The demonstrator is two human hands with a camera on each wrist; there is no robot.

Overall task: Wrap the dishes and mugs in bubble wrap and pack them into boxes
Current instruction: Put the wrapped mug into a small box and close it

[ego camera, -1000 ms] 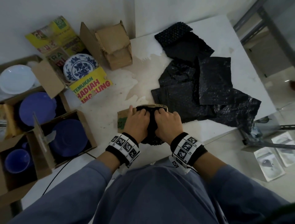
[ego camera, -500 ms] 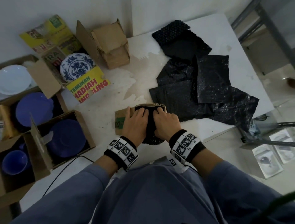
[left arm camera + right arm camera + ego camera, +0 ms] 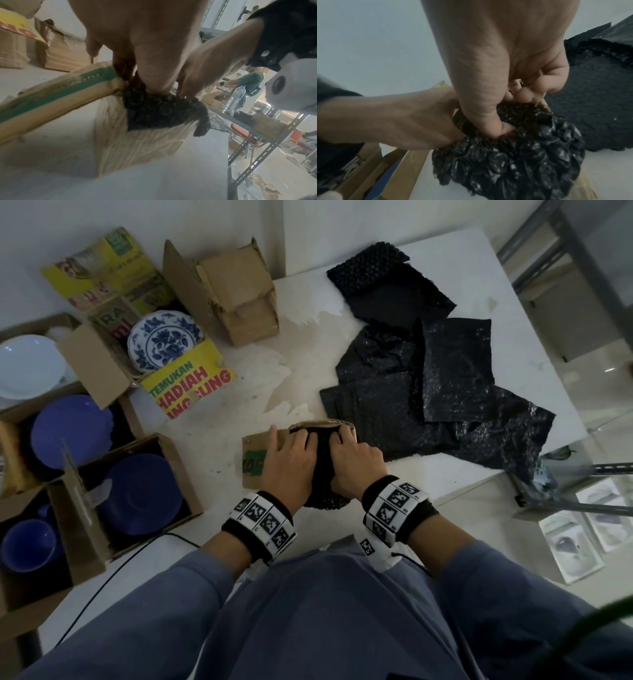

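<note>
Left hand (image 3: pixel 289 465), right hand (image 3: pixel 356 463) still squeeze bubbly bundle (image 3: pixel 323 474) in box (image 3: pixel 255 445)

2 dark blue round plates (image 3: pixel 70 428), 1 white plate (image 3: pixel 27 364), 1 blue-and-white floral plate (image 3: pixel 164 344), 1 dark blue mug (image 3: pixel 27 542), 1 bundle in black bubble wrap (image 3: pixel 323 470), 1 yellow printed cardboard box (image 3: pixel 191 381); loose black bubble-wrap sheets (image 3: pixel 455 378) overlap, count unclear.

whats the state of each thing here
small brown cardboard box: open, flap folded out
black bubble-wrapped bundle: partly in that box, bulging over its rim
left hand: grips the bundle
right hand: grips the bundle, thumb dug in
black bubble wrap sheets: lying loose on table
blue-and-white patterned plate: unwrapped, in open yellow box
purple plates: unwrapped, in open boxes
blue mug: unwrapped, in open box
</note>
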